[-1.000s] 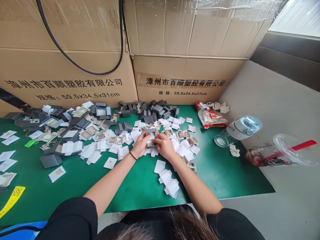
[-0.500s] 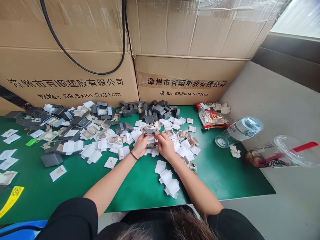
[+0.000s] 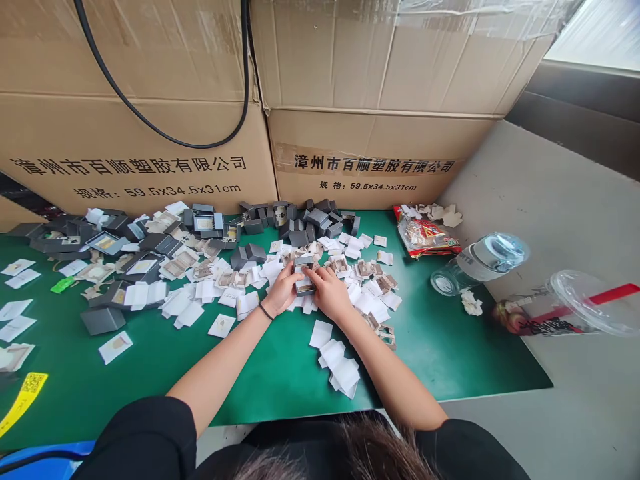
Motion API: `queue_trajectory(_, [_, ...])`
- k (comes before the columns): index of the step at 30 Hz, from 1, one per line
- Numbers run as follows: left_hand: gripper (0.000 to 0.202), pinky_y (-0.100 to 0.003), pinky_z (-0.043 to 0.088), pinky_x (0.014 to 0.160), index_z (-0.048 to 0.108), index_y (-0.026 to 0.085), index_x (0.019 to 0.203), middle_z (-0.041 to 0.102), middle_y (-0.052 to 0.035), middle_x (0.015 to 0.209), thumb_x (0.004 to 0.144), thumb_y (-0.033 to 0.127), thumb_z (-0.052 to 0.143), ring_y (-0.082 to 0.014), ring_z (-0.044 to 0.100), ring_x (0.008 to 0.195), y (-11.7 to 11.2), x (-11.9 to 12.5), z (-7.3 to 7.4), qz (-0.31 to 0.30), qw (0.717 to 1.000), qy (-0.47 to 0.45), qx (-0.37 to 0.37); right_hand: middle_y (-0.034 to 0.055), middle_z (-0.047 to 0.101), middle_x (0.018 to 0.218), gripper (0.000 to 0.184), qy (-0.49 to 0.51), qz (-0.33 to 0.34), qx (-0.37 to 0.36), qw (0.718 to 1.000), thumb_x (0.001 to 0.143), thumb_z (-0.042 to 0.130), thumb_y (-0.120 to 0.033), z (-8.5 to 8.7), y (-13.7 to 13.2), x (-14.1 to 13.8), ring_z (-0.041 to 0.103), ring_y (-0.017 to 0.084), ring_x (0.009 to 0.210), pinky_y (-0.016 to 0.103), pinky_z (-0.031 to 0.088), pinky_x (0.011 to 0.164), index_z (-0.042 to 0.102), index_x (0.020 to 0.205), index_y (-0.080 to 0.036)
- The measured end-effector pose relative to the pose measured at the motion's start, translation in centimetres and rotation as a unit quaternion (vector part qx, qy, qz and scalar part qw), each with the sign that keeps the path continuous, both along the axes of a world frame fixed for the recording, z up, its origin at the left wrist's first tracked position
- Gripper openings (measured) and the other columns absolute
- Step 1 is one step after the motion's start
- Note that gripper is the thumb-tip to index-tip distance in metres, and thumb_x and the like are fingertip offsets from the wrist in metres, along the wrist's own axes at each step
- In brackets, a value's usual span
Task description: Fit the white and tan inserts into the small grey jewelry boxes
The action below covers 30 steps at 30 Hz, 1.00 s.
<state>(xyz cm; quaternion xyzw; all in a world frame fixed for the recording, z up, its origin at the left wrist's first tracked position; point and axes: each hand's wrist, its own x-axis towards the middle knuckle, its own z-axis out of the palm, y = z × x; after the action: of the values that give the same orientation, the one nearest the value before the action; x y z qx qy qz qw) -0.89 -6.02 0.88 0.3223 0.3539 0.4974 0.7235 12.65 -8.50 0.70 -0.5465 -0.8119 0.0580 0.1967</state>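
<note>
A small dark grey box (image 3: 305,288) stands open between my hands above the middle of the green table (image 3: 260,380). My left hand (image 3: 281,291) is closed around its left side. The fingers of my right hand (image 3: 329,291) reach over the box's middle and press on or into it; what lies under the fingertips is hidden. Close around both hands lie white folded cards (image 3: 247,304) and pale moulded inserts (image 3: 340,265). A short stack of white cards (image 3: 345,375) lies below my right wrist.
Dark grey boxes (image 3: 316,220) are heaped at the back, with more boxes (image 3: 103,320) at left. Large cartons (image 3: 360,140) wall off the far side. To the right are a red snack bag (image 3: 425,233), a clear bottle (image 3: 480,263) and a plastic cup (image 3: 565,303). A black cable (image 3: 165,133) hangs ahead.
My right hand's fingers have moved left, from the box's right edge to over its middle. My left hand keeps its hold on the box.
</note>
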Motion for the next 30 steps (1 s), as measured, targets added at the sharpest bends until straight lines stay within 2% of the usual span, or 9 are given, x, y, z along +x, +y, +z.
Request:
queue_trajectory(7, [0.046,-0.027,0.044,0.083,0.056,0.019,0.110,0.062,-0.0047,0.107,0.066,0.007,0.057,-0.0175,0.056,0.101,-0.2,0.1,0.2,-0.009,0.999,0.011,0.042,0.0077,0.058,0.095,0.054,0.007,0.010,0.006,1.000,0.077,0.040,-0.003,-0.1,0.4,0.4,0.046,0.022,0.087,0.030,0.042,0.069,0.050,0.126,-0.023])
queue_trajectory(11, [0.048,-0.029,0.046,0.082,0.054,0.020,0.114,0.063,-0.0052,0.106,0.067,0.009,0.058,-0.0187,0.058,0.099,0.0,-0.2,0.1,-0.016,1.000,-0.001,0.019,0.0072,0.059,0.095,0.055,0.030,0.019,0.004,0.999,0.075,0.040,-0.002,-0.1,0.3,0.2,0.048,0.021,0.087,0.028,0.043,0.069,0.053,0.124,-0.024])
queue_trajectory(14, [0.044,-0.033,0.049,0.081,0.053,0.020,0.112,0.064,-0.0053,0.103,0.069,0.011,0.057,-0.0191,0.060,0.094,0.2,-0.5,0.1,-0.013,1.000,-0.015,-0.004,0.0056,0.060,0.093,0.055,0.088,0.029,0.018,0.996,0.073,0.037,0.000,0.5,0.2,0.9,0.052,0.018,0.087,0.026,0.044,0.070,0.057,0.119,-0.024])
queue_trajectory(16, [0.041,-0.036,0.050,0.081,0.053,0.020,0.111,0.064,-0.0058,0.102,0.071,0.012,0.056,-0.0197,0.062,0.093,0.3,-0.7,0.0,-0.019,0.999,-0.035,-0.018,0.0056,0.061,0.092,0.053,0.133,-0.005,0.050,0.990,0.074,0.034,0.000,1.3,0.3,2.3,0.054,0.017,0.086,0.026,0.044,0.074,0.059,0.116,-0.021])
queue_trajectory(18, [0.040,-0.038,0.050,0.081,0.052,0.020,0.111,0.064,-0.0062,0.102,0.073,0.013,0.056,-0.0200,0.063,0.092,0.3,-0.8,0.0,-0.034,0.998,-0.054,-0.028,0.0068,0.061,0.092,0.047,0.156,-0.093,0.089,0.979,0.076,0.034,-0.003,2.0,0.6,4.1,0.054,0.018,0.088,0.028,0.043,0.077,0.061,0.112,-0.019])
queue_trajectory(20, [0.039,-0.039,0.050,0.082,0.051,0.020,0.111,0.064,-0.0065,0.104,0.073,0.012,0.055,-0.0199,0.063,0.092,0.3,-0.9,0.1,-0.041,0.997,-0.061,-0.034,0.0077,0.063,0.094,0.040,0.138,-0.167,0.095,0.971,0.080,0.035,-0.008,2.5,1.1,5.9,0.052,0.020,0.093,0.031,0.042,0.080,0.061,0.109,-0.018])
queue_trajectory(22, [0.038,-0.040,0.051,0.082,0.052,0.020,0.110,0.064,-0.0071,0.106,0.073,0.012,0.055,-0.0203,0.064,0.093,0.3,-0.9,0.1,-0.045,0.996,-0.062,-0.040,0.0080,0.064,0.093,0.032,0.093,-0.209,0.056,0.972,0.084,0.038,-0.016,2.6,1.6,7.4,0.052,0.022,0.091,0.031,0.041,0.075,0.065,0.101,-0.019])
queue_trajectory(25, [0.038,-0.041,0.051,0.082,0.052,0.019,0.110,0.063,-0.0076,0.108,0.073,0.011,0.055,-0.0215,0.063,0.095,0.4,-0.8,0.2,-0.044,0.996,-0.067,-0.048,0.0064,0.064,0.088,0.026,0.009,-0.189,-0.034,0.981,0.086,0.042,-0.022,2.1,1.9,8.4,0.052,0.021,0.087,0.030,0.039,0.070,0.067,0.090,-0.021])
queue_trajectory(30, [0.038,-0.042,0.052,0.080,0.051,0.020,0.110,0.064,-0.0070,0.104,0.073,0.011,0.055,-0.0221,0.063,0.096,0.4,-0.9,0.2,-0.052,0.995,-0.072,-0.049,0.0098,0.059,0.108,0.025,-0.085,-0.180,-0.087,0.976,0.083,0.051,-0.024,1.1,1.7,9.0,0.047,0.027,0.100,0.036,0.037,0.076,0.065,0.104,-0.022])
